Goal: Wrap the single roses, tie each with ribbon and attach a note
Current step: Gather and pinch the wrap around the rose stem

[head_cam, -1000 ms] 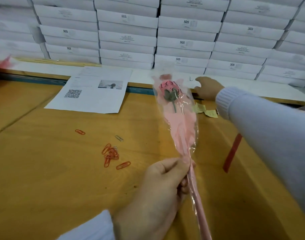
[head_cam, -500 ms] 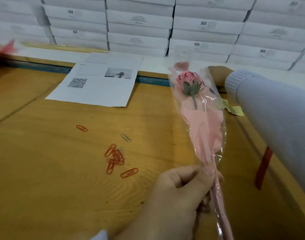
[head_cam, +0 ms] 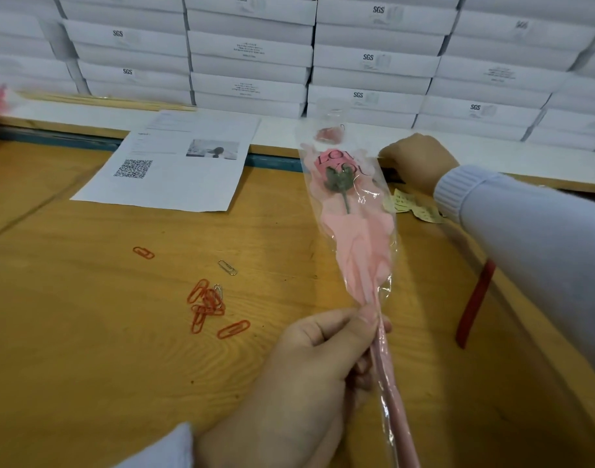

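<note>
Head view.
A: Has your rose (head_cam: 336, 179) moved?
B: Barely. Your left hand (head_cam: 323, 359) still grips its wrapped stem, holding it tilted above the table (head_cam: 86, 366), bloom away from you.
A: And your right hand (head_cam: 419, 160)?
B: It has stayed at the far edge, just beyond the notes (head_cam: 414, 206), fingers curled under. Whether you've got anything, I cannot tell. The ribbon (head_cam: 473, 304) lies untouched beneath your arm. I'd judge wrapping is done, tying and the note not yet.
</note>
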A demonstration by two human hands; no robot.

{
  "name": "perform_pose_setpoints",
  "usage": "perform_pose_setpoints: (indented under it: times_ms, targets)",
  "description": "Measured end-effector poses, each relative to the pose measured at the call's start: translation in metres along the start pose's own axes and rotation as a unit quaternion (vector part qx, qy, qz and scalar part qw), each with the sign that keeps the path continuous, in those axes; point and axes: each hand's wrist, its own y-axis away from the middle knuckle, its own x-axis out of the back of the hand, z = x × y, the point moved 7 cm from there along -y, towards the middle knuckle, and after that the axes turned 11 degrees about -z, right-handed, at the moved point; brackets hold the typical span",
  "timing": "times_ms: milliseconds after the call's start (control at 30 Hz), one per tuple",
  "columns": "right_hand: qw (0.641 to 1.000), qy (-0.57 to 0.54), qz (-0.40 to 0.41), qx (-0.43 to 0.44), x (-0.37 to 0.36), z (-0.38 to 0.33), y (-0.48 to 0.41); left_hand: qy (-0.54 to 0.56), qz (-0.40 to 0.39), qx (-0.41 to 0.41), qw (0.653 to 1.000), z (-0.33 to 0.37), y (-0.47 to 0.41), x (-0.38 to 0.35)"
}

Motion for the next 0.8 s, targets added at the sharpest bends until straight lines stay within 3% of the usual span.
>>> perform_pose_setpoints:
  times_ms: [100,167,200,300,333,500,567,700,800]
  targets:
    - [0.993,-0.087,0.077,-0.023,0.015,0.003,0.009,0.003,-0.010,0.002,1.000,0.001,0.001,-0.001]
    - [0.956,-0.263,0.116,-0.052,0.029,0.001,0.023,0.005,-0.015,0.002,1.000,0.002,0.001,-0.002]
    - [0.906,-0.397,0.124,-0.076,0.033,0.000,0.032,0.008,-0.016,0.002,1.000,0.002,0.002,-0.002]
    - [0.666,-0.727,0.092,-0.140,0.026,-0.023,0.071,0.015,-0.026,0.003,1.000,0.003,0.003,-0.003]
    - [0.609,-0.776,0.059,-0.149,0.022,-0.037,0.088,0.013,-0.030,0.002,0.999,0.003,0.004,-0.004]
    - [0.393,-0.893,-0.108,-0.190,0.008,-0.098,0.173,0.004,-0.050,-0.006,0.999,0.005,0.005,-0.005]
    - [0.367,-0.899,-0.134,-0.200,0.011,-0.111,0.201,-0.007,-0.064,-0.007,0.998,0.005,0.006,-0.007]
    - [0.409,-0.882,-0.106,-0.209,0.016,-0.115,0.234,-0.055,-0.094,-0.005,0.994,0.005,0.008,-0.012]
    - [0.392,-0.892,-0.054,-0.220,0.019,-0.116,0.249,-0.117,-0.109,-0.008,0.987,0.005,0.012,-0.015]
